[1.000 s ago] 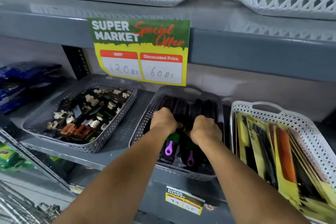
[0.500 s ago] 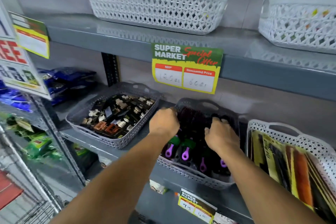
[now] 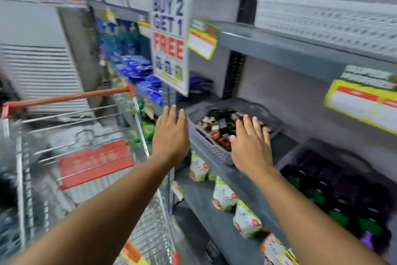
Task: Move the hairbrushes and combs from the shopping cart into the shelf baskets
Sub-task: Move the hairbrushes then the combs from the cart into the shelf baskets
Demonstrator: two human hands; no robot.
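Observation:
A grey basket (image 3: 318, 148) at the right of the shelf holds black hairbrushes (image 3: 335, 191) with green and purple handles. My left hand (image 3: 170, 135) hovers open, fingers spread, between the shelf edge and the shopping cart (image 3: 137, 112). My right hand (image 3: 251, 146) is open too, over the near rim of a second grey basket (image 3: 206, 138) filled with hair clips. Neither hand holds anything. The wire cart with its red handle (image 3: 68, 98) stands at the left; what lies inside it is blurred.
A "Buy 2 Get 1 Free" sign (image 3: 169, 37) hangs off the shelf post above my left hand. A white basket (image 3: 326, 21) sits on the upper shelf. Snack packets (image 3: 224, 197) fill the shelf below. Blue packets (image 3: 137, 69) lie farther along.
Both hands have left the hairbrush basket, empty and open. My view has swung left, bringing the cart into sight and pushing the brush basket to the right edge.

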